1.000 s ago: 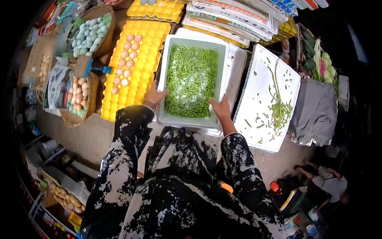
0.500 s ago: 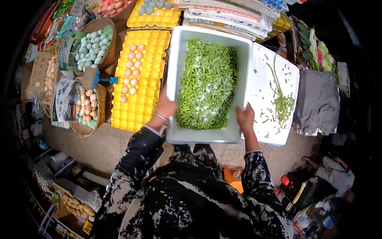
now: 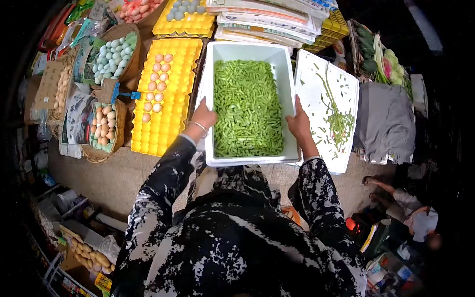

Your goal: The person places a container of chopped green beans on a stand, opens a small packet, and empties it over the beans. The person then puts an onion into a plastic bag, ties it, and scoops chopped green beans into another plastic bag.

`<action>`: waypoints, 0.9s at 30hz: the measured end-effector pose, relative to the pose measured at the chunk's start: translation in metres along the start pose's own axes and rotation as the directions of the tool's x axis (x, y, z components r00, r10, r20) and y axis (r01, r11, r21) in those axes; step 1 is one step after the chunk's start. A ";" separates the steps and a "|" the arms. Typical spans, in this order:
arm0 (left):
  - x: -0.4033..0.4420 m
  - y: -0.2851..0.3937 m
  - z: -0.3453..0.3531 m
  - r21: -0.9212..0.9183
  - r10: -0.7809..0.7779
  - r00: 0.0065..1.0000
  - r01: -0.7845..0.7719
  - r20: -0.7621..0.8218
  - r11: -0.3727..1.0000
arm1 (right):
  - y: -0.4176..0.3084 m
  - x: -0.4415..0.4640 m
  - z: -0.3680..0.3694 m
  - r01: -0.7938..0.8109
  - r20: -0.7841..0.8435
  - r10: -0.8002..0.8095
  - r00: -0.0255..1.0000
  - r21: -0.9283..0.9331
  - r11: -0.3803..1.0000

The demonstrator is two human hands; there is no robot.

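A white foam box (image 3: pixel 210 148) full of cut green bean pieces (image 3: pixel 247 109) is in the middle, in front of my body. My left hand (image 3: pixel 203 119) grips its left wall, with the fingers on the outside. On the right wall my right hand (image 3: pixel 300 123) has hold in the same way, thumb toward the rim. Both hands' fingertips are partly hidden by the box. Right of the box, a white foam lid (image 3: pixel 309 74) carries a bundle of long green stems and scattered bits.
Left stand a yellow egg tray (image 3: pixel 158 126) with several eggs and baskets of eggs (image 3: pixel 121 54). Stacked foam lids (image 3: pixel 267 20) lie behind the box. A grey cloth (image 3: pixel 386 119) covers something at right. Another person (image 3: pixel 415 213) is at the lower right.
The box was drawn toward my body and raised, then shifted slightly left and away in view, with both hands still on its sides. The bean pieces have spread more evenly inside.
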State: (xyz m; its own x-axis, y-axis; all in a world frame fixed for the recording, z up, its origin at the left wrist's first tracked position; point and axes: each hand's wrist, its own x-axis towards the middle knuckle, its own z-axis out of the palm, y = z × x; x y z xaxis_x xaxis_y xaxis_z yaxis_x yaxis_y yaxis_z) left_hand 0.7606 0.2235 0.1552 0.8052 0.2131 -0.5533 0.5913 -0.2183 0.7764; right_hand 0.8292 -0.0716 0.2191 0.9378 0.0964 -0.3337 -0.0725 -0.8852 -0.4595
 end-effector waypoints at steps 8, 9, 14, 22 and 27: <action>-0.008 0.045 0.000 0.316 0.228 0.971 -0.194 -0.074 0.929 | 0.014 -0.026 -0.010 -0.024 -0.095 0.038 0.995 0.145 0.989; -0.005 0.050 -0.014 0.166 0.149 0.988 -0.154 0.040 0.974 | -0.011 -0.024 -0.023 -0.056 -0.065 0.061 0.996 0.063 0.996; -0.011 0.013 -0.036 0.220 0.361 0.929 -0.336 -0.082 0.916 | 0.000 -0.027 0.007 0.262 -0.261 -0.219 0.940 0.142 0.955; -0.068 0.044 -0.030 0.074 0.460 0.879 -0.454 -0.129 0.888 | -0.014 -0.055 -0.014 0.220 -0.309 -0.125 0.943 0.297 0.929; -0.058 -0.002 -0.024 0.151 0.414 0.900 -0.393 -0.139 0.907 | 0.001 -0.032 0.019 0.175 -0.150 -0.156 0.976 0.128 0.976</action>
State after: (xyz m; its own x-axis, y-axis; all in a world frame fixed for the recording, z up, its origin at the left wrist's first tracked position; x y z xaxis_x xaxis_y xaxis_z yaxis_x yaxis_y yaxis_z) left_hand 0.7117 0.2342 0.1932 0.9628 0.2343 -0.1346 0.2262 -0.4260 0.8760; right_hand 0.7924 -0.0671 0.2143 0.9778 0.1638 -0.1308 0.0502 -0.7889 -0.6125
